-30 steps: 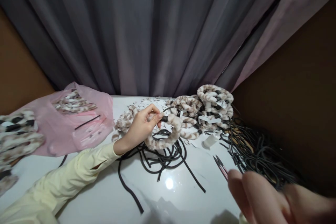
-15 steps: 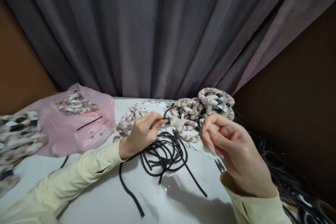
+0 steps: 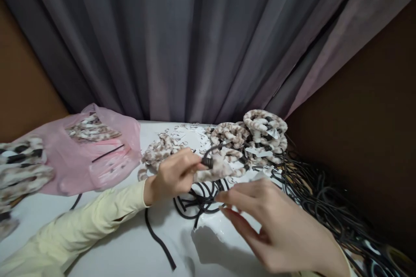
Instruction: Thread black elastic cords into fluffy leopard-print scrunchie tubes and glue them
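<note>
My left hand (image 3: pixel 173 175) is pinched closed on the dark ribbed end of a furry loop (image 3: pixel 216 169), thumb and forefinger clamped where a short black cord stub curves up out of it. Holding it at that collar keeps the fuzzy cover from sliding and lifts the piece just above the table (image 3: pixel 130 242), near its middle. My right hand (image 3: pixel 273 225) hovers low in front, fingers spread and reaching toward the loose black cords (image 3: pixel 199 194) coiled under the loop; from here it seems to grip nothing, though the fingertips are blurred and may be brushing a strand.

Behind the loop sits a pile of finished furry loops (image 3: pixel 256 136) stacked against each other at the back, several showing small white tags. More patterned fur pieces (image 3: pixel 159 153) lie just left of my left hand. To the right, a big tangle of black cord (image 3: pixel 325 207) spills toward the table edge. On the far left, a pink plastic bag (image 3: pixel 81 156) holds more fur strips, with further ones heaped beside it. A grey curtain (image 3: pixel 182 43) hangs behind everything.
</note>
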A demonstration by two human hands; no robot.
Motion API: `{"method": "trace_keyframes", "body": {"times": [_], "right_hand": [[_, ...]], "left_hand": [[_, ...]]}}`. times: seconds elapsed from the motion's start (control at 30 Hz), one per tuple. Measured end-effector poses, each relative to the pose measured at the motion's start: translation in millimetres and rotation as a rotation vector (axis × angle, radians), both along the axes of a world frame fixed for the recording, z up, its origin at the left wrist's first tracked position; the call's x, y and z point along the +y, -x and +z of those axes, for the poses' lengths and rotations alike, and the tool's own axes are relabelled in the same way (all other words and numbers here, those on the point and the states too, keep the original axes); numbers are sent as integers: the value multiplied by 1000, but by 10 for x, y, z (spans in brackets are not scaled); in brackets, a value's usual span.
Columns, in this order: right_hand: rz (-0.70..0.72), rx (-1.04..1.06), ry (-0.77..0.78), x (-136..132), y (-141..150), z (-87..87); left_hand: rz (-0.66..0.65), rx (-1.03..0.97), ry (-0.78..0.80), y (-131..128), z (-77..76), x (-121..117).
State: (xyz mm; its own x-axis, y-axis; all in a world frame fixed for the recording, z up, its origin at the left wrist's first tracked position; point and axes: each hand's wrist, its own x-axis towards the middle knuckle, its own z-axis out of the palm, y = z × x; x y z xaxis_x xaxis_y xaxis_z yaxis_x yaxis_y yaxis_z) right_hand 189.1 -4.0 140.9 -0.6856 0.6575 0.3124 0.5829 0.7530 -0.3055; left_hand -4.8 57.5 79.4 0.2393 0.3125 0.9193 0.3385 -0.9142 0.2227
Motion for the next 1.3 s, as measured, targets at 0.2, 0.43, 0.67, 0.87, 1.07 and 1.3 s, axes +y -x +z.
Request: {"method": "trace_keyframes", "body": {"times": [0.2, 0.43, 0.67, 0.87, 1.07, 1.3], "right_hand": [[-229, 83, 175, 260, 199, -350], [-148, 534, 306, 565, 395, -706], [-139, 952, 654, 577, 491, -801], [-80, 885, 786, 650, 503, -817], [-197, 606, 366, 713, 471, -914], [-263, 600, 13, 740, 455, -985]], "left_hand": [[-318, -461, 1112, -81, 112, 39], [-594, -694, 1465, -40, 138, 114], [-650, -754, 1563, -42, 123, 162], [-599, -677, 1535, -73, 79, 133], [-463, -508, 1354, -115, 15, 158], [-143, -123, 817, -97, -34, 108]]}}
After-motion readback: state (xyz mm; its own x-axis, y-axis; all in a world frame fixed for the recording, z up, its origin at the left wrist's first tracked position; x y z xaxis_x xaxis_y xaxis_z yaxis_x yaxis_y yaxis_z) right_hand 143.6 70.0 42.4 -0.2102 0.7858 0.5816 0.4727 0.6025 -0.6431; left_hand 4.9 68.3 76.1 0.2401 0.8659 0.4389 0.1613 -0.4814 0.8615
